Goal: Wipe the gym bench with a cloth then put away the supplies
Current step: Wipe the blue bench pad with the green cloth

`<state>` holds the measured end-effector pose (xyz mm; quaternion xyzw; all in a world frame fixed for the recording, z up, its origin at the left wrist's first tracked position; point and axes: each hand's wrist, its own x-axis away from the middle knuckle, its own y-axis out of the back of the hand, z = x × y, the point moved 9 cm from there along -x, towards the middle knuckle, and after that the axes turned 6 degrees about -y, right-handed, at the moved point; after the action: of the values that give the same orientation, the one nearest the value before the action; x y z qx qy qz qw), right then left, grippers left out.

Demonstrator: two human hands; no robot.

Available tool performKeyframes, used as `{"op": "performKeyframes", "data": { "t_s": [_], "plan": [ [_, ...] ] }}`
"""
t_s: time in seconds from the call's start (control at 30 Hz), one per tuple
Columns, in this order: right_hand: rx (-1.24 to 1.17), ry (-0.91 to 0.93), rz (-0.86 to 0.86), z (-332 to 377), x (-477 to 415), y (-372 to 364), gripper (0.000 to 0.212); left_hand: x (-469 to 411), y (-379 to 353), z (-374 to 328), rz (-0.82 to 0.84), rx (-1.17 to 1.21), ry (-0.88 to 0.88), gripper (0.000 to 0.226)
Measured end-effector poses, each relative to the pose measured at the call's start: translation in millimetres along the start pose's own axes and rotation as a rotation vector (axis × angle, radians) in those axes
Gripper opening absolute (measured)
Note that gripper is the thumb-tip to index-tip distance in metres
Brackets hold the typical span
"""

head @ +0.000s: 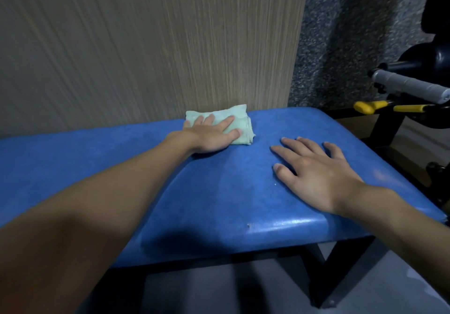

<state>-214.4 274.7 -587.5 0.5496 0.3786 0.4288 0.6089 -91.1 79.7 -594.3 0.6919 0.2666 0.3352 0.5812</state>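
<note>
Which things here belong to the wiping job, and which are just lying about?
In the job: green cloth, pressed flat by the left hand; blue bench pad; right hand, resting flat on the pad.
Just lying about: grey-wrapped bar; yellow handles; wood-grain wall panel.

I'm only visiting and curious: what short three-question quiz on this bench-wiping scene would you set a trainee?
1. True or false: the left hand presses flat on the cloth.
2. What colour is the bench pad? A red, B blue, C black.
3. Fill in: the right hand rests on the bench pad, holding ____.

Key: 1 true; 2 B; 3 nothing.
</note>
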Motion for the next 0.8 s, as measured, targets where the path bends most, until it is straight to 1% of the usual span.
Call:
{"op": "performKeyframes", "data": {
  "t_s": [0.13, 0.3, 0.37, 0.43, 0.5, 0.6, 0.7, 0.8],
  "plan": [
    [0.003, -0.002, 0.0, -0.8, -0.2, 0.8, 0.058, 60.5, -14.5, -19.1, -0.008, -0.03, -0.053, 0.065],
    [0.049, -0.011, 0.035, 0.9, 1.1, 3.0, 0.056, 154.4, -30.7, -41.7, -0.039, -0.072, -0.128, 0.064],
    [0.077, -0.002, 0.012, 5.4, -0.5, 9.6, 0.054, 180.5, -35.9, -47.6, -0.06, -0.096, -0.141, 0.064],
    [0.005, 0.011, -0.027, 11.0, -1.9, 15.4, 0.052, 190.2, -38.9, -48.7, -0.069, -0.1, -0.135, 0.065],
    [-0.05, 0.023, -0.009, 15.8, -1.9, 10.4, 0.055, 186.8, -37.6, -46.6, -0.06, -0.093, -0.125, 0.066],
    [-0.006, 0.028, 0.048, 17.0, -4.2, -3.1, 0.057, 165.6, -32.8, -39.5, -0.031, -0.083, -0.122, 0.067],
    [0.001, 0.024, 0.043, 16.0, -5.4, -4.0, 0.058, 125.8, -25.0, -24.3, -0.004, -0.061, -0.09, 0.067],
    [0.024, 0.033, 0.038, 17.2, -4.3, -5.6, 0.058, 72.2, -14.2, -9.1, -0.01, -0.06, -0.055, 0.066]
  ]
}}
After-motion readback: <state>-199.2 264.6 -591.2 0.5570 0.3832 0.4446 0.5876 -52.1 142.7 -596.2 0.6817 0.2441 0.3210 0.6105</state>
